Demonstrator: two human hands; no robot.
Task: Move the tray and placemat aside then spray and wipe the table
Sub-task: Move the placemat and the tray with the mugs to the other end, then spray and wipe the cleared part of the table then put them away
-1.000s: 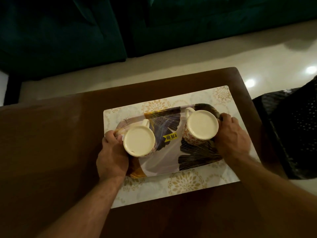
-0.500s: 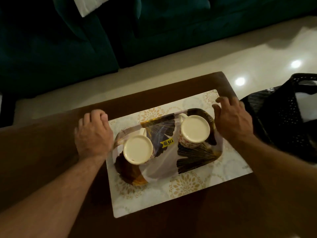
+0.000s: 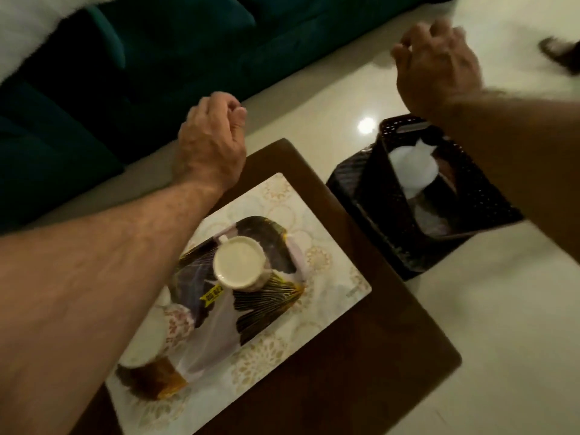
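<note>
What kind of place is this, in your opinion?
Probably a living room in a home: a dark green sofa, a low wooden table bearing a placemat and a tray with a cup, and a glossy pale floor.

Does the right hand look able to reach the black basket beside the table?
Probably yes: the right hand hovers empty just above and beyond the basket, and nothing lies between them.

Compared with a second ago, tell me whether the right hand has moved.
Yes. The right hand has left the right end of the tray and moved off the table. It is now raised over the floor beyond the black basket.
</note>
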